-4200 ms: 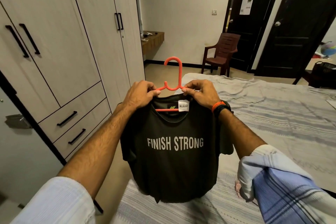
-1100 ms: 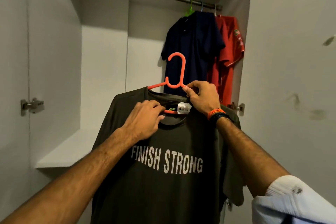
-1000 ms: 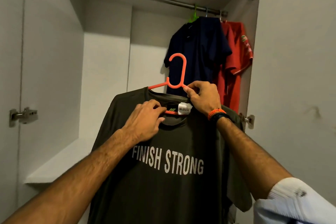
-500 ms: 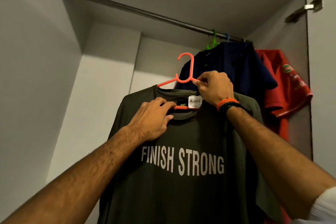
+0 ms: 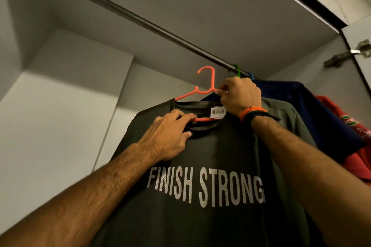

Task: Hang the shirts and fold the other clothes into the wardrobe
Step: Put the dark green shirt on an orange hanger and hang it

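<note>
Here your right hand point(image 5: 240, 96) pinches the orange plastic hanger point(image 5: 206, 84) at its neck, just below the hook, thumb and fingers closed on it. Your left hand point(image 5: 170, 134) grips the collar of the dark olive T-shirt printed "FINISH STRONG" point(image 5: 204, 186), fingers curled over the neckline and onto the hanger's lower bar, thumb tucked under the collar edge. The shirt hangs on the hanger, held up inside the open wardrobe, with the hook just below the dark metal hanging rail point(image 5: 140, 20) and not yet over it. A white barcode tag point(image 5: 218, 111) shows at the collar, beside your right wrist with its orange and black bands point(image 5: 255, 113). To the right, on the same rail, a navy blue shirt point(image 5: 313, 110) hangs from a green hanger hook point(image 5: 237, 70), and a red shirt point(image 5: 357, 146) hangs just behind it. A metal door hinge point(image 5: 347, 56) sits at the upper right on the wardrobe door.
</note>
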Demonstrator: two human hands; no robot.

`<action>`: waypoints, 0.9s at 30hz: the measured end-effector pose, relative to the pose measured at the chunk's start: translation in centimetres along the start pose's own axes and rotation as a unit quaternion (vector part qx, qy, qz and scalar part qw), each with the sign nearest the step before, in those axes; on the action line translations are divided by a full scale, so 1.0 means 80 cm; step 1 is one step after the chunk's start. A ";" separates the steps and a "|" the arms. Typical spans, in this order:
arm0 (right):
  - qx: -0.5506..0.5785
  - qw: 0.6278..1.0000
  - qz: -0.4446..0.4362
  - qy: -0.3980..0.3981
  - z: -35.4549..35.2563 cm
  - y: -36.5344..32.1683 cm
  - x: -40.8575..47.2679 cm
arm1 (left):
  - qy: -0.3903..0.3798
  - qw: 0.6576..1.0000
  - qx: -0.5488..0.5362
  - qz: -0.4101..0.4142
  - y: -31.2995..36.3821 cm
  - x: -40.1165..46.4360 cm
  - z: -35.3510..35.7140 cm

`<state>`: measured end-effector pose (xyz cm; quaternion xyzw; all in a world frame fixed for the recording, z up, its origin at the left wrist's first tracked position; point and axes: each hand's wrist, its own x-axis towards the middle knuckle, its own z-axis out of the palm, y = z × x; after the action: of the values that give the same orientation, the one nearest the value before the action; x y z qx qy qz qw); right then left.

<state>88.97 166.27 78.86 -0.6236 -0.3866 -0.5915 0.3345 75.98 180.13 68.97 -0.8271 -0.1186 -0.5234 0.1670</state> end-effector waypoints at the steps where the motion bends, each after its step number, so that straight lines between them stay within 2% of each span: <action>1: -0.008 1.000 -0.002 0.004 0.009 -0.001 0.011 | 0.011 1.000 0.000 0.006 -0.011 0.013 0.007; 14: -0.045 0.994 -0.014 0.103 0.068 0.020 0.143 | 0.107 0.993 -0.033 0.040 -0.068 0.168 0.047; 20: -0.044 0.995 -0.001 0.087 0.063 0.024 0.190 | 0.131 0.990 -0.035 0.044 -0.073 0.221 0.037; 27: -0.069 0.996 -0.009 0.060 0.078 0.024 0.189 | 0.115 0.991 -0.055 0.046 -0.077 0.215 0.065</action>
<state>93.65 172.14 93.53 -0.6052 -0.3297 -0.6559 0.3081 85.26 188.24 83.40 -0.7738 -0.0317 -0.6127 0.1577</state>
